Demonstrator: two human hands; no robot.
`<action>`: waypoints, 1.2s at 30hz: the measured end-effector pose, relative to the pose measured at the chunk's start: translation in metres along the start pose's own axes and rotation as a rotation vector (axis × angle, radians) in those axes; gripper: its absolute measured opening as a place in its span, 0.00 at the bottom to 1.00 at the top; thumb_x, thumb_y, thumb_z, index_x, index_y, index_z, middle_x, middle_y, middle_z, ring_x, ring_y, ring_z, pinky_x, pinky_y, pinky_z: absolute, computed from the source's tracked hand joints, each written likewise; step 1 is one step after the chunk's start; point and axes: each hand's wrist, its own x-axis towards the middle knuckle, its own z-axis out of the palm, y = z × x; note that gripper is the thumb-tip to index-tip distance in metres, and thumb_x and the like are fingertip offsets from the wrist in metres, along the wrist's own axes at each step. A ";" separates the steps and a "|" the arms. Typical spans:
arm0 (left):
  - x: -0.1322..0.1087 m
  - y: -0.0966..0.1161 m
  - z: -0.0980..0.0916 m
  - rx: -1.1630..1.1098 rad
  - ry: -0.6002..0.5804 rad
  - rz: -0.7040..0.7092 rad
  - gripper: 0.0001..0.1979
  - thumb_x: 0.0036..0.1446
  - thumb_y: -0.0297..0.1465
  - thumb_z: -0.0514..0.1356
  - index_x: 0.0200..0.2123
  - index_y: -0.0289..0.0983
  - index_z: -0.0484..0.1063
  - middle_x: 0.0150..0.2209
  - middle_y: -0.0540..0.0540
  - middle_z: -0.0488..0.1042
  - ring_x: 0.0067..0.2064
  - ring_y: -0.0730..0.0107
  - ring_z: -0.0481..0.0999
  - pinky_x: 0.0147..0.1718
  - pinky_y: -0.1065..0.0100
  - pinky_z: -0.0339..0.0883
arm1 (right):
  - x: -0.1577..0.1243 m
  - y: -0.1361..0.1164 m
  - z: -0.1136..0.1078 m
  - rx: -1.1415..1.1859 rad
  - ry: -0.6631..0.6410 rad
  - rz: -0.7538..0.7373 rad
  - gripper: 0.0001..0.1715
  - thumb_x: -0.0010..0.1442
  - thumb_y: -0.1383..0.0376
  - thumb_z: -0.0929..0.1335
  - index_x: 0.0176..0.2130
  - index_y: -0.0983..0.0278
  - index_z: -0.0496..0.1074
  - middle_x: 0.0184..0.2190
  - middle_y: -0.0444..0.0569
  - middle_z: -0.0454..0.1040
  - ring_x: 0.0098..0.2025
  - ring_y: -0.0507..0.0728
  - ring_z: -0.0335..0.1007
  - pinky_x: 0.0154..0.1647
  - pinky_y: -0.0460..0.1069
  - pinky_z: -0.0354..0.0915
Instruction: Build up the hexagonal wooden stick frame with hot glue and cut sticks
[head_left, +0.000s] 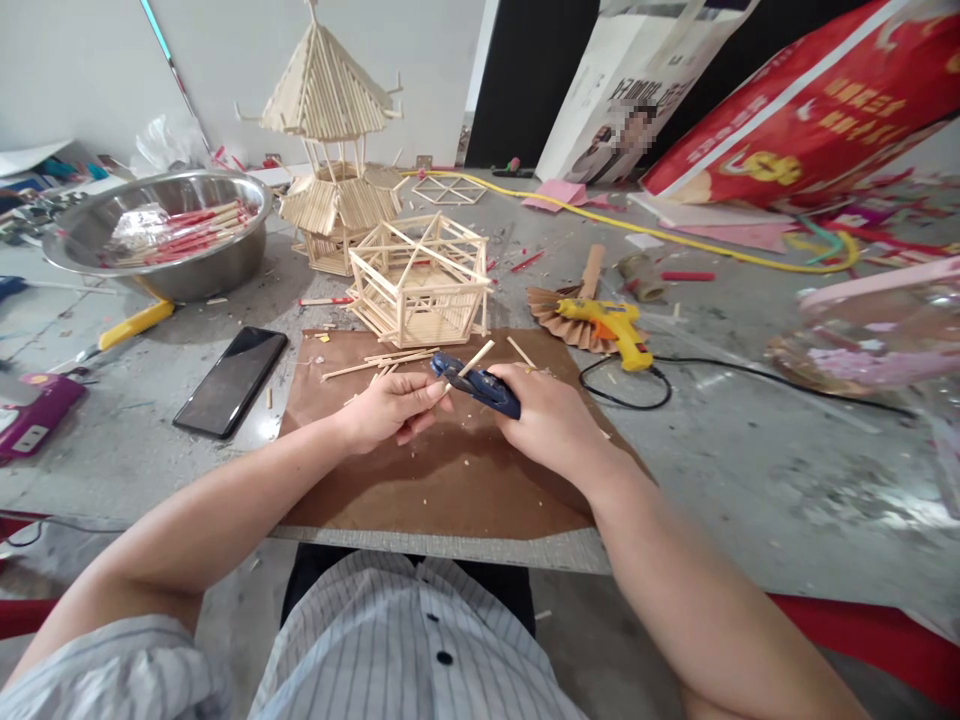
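My left hand (397, 405) pinches one end of a thin wooden stick (477, 358) between thumb and fingers. Wrapped around a dark blue hand cutter (491, 388), my right hand (551, 415) holds the tool's head against the stick. Whether the blades touch the wood is too small to tell. Both hands are above a brown mat (450, 495). Several loose sticks (375, 362) lie on the mat just beyond my left hand. Behind them stands a six-sided stick frame (420, 285) with an open top. Farther back rises a stick pavilion (334, 130) with a pointed roof.
A steel bowl (225, 255) with red-wrapped sticks stands at left, near a yellow-handled knife (135, 325) and a phone (231, 382). On the right are a yellow glue gun (619, 328) with a black cord, a yellow cable (675, 242) and a red bag (810, 110).
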 end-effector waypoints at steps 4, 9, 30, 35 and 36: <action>0.001 -0.002 0.000 0.014 0.012 0.012 0.16 0.53 0.43 0.55 0.29 0.33 0.66 0.15 0.56 0.58 0.14 0.84 0.56 0.13 0.78 0.47 | 0.000 0.000 0.002 0.036 0.022 0.000 0.18 0.47 0.74 0.62 0.40 0.62 0.65 0.37 0.50 0.74 0.37 0.60 0.70 0.33 0.51 0.61; 0.000 -0.003 0.001 0.045 0.021 0.021 0.17 0.53 0.43 0.54 0.30 0.33 0.66 0.15 0.56 0.59 0.15 0.84 0.56 0.14 0.78 0.49 | 0.000 0.001 0.003 0.072 0.007 0.034 0.17 0.48 0.69 0.64 0.41 0.61 0.65 0.36 0.49 0.74 0.38 0.60 0.70 0.34 0.51 0.62; 0.002 -0.012 0.006 0.325 0.230 0.119 0.16 0.50 0.42 0.57 0.31 0.33 0.68 0.24 0.51 0.71 0.14 0.84 0.61 0.13 0.77 0.54 | 0.001 -0.004 0.008 -0.062 -0.021 0.137 0.12 0.49 0.62 0.64 0.36 0.61 0.67 0.30 0.49 0.75 0.32 0.60 0.72 0.27 0.50 0.59; 0.001 -0.012 0.004 0.491 0.277 0.173 0.15 0.54 0.39 0.53 0.28 0.33 0.70 0.21 0.52 0.68 0.16 0.83 0.59 0.16 0.77 0.53 | 0.002 -0.002 0.011 -0.055 -0.005 0.113 0.15 0.49 0.63 0.64 0.39 0.62 0.67 0.34 0.50 0.75 0.34 0.62 0.72 0.29 0.51 0.61; 0.001 -0.012 0.003 0.528 0.278 0.194 0.15 0.54 0.38 0.53 0.25 0.33 0.69 0.20 0.52 0.67 0.17 0.83 0.59 0.17 0.77 0.53 | 0.002 -0.002 0.011 -0.041 0.002 0.091 0.16 0.49 0.64 0.64 0.40 0.62 0.66 0.35 0.51 0.75 0.36 0.62 0.71 0.31 0.51 0.62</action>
